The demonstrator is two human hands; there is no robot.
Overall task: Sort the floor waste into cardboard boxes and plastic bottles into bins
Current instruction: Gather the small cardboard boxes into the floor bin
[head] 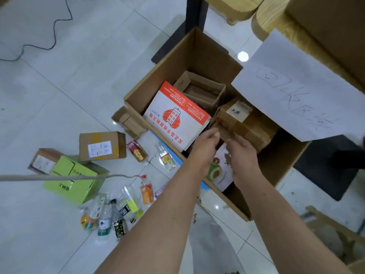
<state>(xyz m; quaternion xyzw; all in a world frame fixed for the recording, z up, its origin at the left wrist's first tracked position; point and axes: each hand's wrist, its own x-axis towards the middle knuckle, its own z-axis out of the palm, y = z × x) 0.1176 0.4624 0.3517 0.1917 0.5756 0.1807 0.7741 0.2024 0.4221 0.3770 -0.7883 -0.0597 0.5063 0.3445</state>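
The left hand (205, 147) pinches the near edge of a brown box (248, 123) inside the carton (177, 62); the right hand (244, 157) curls beside it, grip hidden. Next, probably: let go, then fetch the parcel (102, 145) left of the fingers.

A pale, glossy tiled floor (59, 95) filled most of the view, and a round light reflection (243, 56) showed on it. A thin black cable (55, 34) snaked across the tiles at upper left. A grey cord (59, 177) ran in from the left edge. A black post (196, 12) stood at the top, with light wooden furniture (276, 22) to its right. A white sheet of paper (292, 76) bore handwritten characters. A dark mat (325, 167) lay at right, with a wooden frame (335, 228) below it.
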